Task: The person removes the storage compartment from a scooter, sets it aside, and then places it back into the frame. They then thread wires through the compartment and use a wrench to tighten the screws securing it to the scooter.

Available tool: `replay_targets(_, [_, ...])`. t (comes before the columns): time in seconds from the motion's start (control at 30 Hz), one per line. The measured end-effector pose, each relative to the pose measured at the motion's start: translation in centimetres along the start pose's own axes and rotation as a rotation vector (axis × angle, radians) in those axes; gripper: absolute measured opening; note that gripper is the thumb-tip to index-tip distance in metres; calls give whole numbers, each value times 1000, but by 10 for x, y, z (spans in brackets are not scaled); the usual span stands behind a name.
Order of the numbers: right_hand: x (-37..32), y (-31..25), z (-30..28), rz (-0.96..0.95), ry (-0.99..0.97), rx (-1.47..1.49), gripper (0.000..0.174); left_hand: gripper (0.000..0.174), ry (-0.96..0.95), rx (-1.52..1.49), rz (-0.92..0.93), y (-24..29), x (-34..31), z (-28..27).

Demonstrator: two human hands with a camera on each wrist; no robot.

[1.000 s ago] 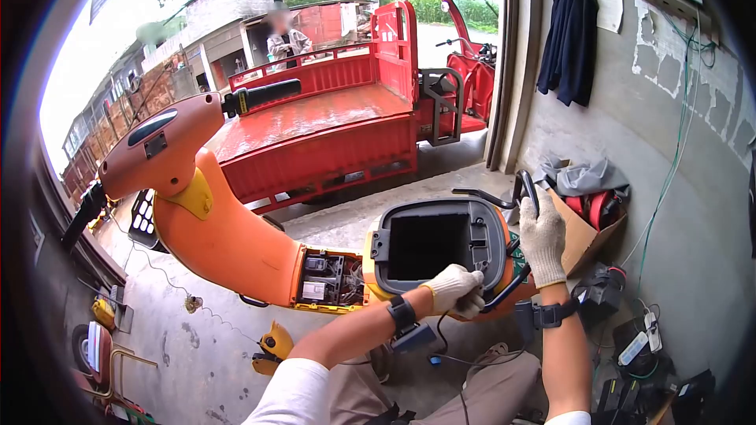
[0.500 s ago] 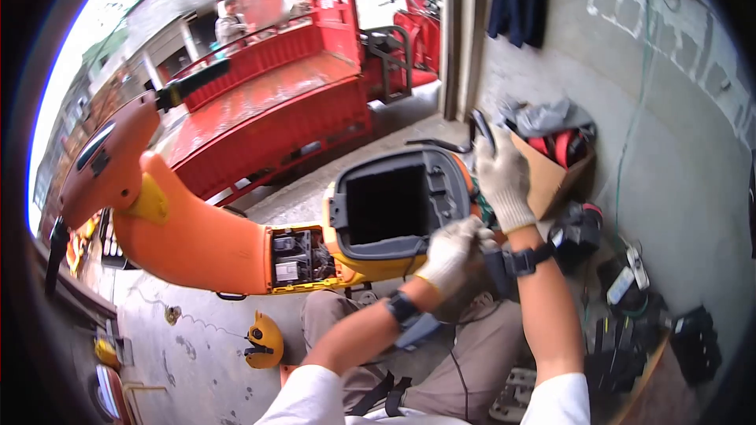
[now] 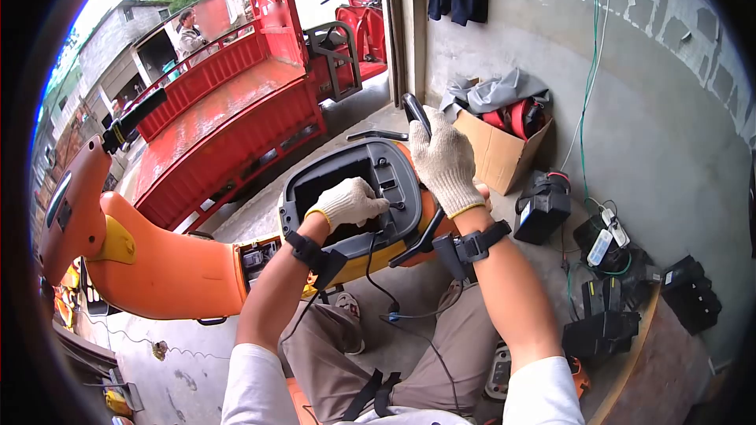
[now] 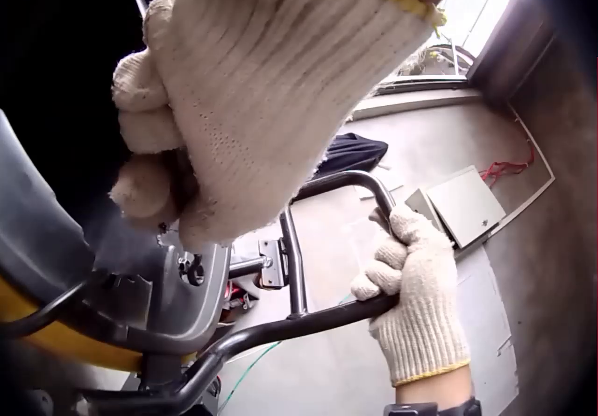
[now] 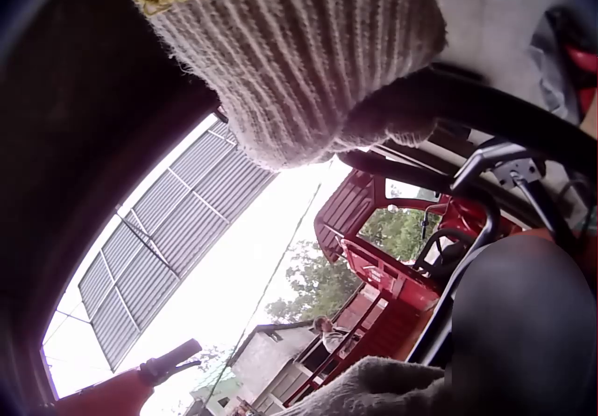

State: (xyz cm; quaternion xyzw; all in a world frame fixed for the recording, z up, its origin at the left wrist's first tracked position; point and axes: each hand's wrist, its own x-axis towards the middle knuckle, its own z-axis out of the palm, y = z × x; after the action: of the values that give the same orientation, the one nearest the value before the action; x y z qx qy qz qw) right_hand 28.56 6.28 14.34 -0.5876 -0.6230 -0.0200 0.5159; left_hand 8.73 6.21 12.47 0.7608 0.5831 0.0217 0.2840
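Note:
In the head view, my gloved right hand [image 3: 443, 161] grips the black grab rail [image 3: 416, 114] at the scooter's tail; the left wrist view shows its fingers wrapped round the bar. My gloved left hand [image 3: 349, 203] is over the black storage compartment [image 3: 295, 185] of the orange and yellow scooter [image 3: 169, 267]. Its fingers are curled in the left wrist view, close over the compartment's edge, and nothing shows between them. A black cable [image 3: 370, 267] runs up from the floor side and over the compartment rim, just below this hand.
A red cargo tricycle [image 3: 228, 130] stands outside the doorway, with a person [image 3: 191, 35] behind it. By the wall are a cardboard box [image 3: 504, 149], a black battery-like block [image 3: 543, 206], a power strip [image 3: 600, 245] and several black cases [image 3: 602, 330]. My knees are beside the scooter.
My left hand has moved from the compartment's right rim, near the right hand, to over its opening. My right hand stays on the rail. The head view has swung to the right.

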Motion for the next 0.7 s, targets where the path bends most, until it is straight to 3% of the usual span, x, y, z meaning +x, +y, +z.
replay_targets(0.3, [0, 3, 3, 6, 3, 29, 35, 44, -20, 150, 38, 0, 23, -12])
replay_targets(0.4, [0, 3, 2, 24, -8, 11, 35, 43, -64, -4, -57, 4, 7, -8])
replay_targets(0.5, [0, 6, 6, 8, 17, 22, 35, 45, -96, -504, -138, 1, -14, 23])
replay_targets(0.57, [0, 4, 3, 10, 7, 25, 36, 45, -346, -1026, -188, -15, -2, 55])
replay_targets(0.7, [0, 3, 4, 44, -22, -21, 37, 32, -119, -1490, -336, 41, -15, 109])
